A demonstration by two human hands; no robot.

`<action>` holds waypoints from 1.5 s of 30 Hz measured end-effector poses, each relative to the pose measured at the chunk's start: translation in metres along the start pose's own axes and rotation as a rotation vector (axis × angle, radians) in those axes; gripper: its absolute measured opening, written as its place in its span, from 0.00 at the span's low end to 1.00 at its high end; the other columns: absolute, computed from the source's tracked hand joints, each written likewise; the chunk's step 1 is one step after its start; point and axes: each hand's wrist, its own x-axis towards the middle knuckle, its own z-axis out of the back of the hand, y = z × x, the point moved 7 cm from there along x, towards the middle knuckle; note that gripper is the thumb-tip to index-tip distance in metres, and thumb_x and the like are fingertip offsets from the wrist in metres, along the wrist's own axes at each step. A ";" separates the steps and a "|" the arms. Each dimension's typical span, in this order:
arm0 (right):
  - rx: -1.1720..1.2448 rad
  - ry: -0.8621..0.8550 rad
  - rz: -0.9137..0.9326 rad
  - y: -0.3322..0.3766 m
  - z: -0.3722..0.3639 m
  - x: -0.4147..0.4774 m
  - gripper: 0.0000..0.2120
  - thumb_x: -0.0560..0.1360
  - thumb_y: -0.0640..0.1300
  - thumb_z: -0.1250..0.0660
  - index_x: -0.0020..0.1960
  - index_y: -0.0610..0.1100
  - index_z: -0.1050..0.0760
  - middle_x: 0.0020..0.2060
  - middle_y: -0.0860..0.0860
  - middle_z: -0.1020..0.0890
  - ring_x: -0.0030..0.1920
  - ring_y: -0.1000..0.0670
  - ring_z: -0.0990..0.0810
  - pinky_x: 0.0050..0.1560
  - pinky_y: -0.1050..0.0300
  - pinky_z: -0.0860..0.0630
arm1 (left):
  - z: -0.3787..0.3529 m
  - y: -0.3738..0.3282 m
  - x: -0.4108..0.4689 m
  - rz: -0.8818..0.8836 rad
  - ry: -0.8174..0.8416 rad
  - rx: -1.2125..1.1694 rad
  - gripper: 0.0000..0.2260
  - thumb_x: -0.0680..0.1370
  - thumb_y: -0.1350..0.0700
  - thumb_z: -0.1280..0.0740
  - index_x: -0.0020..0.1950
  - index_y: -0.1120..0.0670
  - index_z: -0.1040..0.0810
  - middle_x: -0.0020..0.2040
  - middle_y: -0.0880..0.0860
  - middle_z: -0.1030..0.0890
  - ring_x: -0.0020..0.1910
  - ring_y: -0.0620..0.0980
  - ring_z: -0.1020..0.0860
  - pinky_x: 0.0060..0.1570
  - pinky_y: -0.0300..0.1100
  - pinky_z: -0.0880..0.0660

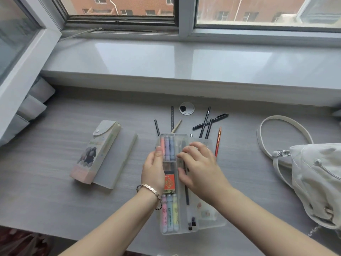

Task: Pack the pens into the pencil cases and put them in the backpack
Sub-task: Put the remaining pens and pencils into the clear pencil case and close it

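Note:
A clear plastic pencil case (167,230) lies open in front of me, holding pastel highlighters, an orange 2B lead box and black pens. My left hand (154,169) grips its left wall. My right hand (200,168) rests fingers-down in the right compartment, on a black pen (187,195). Several loose black pens (210,121), a wooden pencil (176,126) and a red pencil (218,141) lie on the desk just beyond the case. A second pencil case (96,152) with a snap flap lies to the left. The pale backpack (317,182) sits at the right.
A frosted lid (120,161) lies under the second case. A round cable grommet (186,108) sits behind the pens. The backpack strap (282,120) loops across the desk at right. A wide windowsill (184,61) runs along the back.

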 end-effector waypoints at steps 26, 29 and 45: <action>-0.318 0.322 -0.390 -0.204 -0.009 0.069 0.11 0.76 0.42 0.43 0.55 0.39 0.27 0.52 0.43 0.23 0.51 0.40 0.23 0.48 0.51 0.28 | 0.023 0.001 0.058 0.063 -0.011 0.112 0.19 0.79 0.44 0.48 0.55 0.53 0.24 0.55 0.56 0.20 0.57 0.56 0.24 0.62 0.56 0.31; -0.076 0.092 -0.403 -0.181 0.029 0.057 0.10 0.75 0.43 0.38 0.54 0.42 0.23 0.48 0.46 0.19 0.50 0.43 0.22 0.47 0.53 0.26 | 0.037 0.006 0.051 0.075 -0.027 0.114 0.19 0.79 0.45 0.48 0.55 0.54 0.24 0.56 0.58 0.21 0.57 0.59 0.24 0.63 0.56 0.31; 0.700 0.283 -0.402 -0.045 0.007 -0.031 0.14 0.76 0.43 0.37 0.32 0.47 0.30 0.23 0.52 0.24 0.21 0.56 0.29 0.28 0.64 0.30 | -0.023 0.052 -0.028 0.107 0.171 0.064 0.19 0.79 0.44 0.48 0.56 0.53 0.24 0.54 0.54 0.20 0.55 0.54 0.23 0.60 0.51 0.29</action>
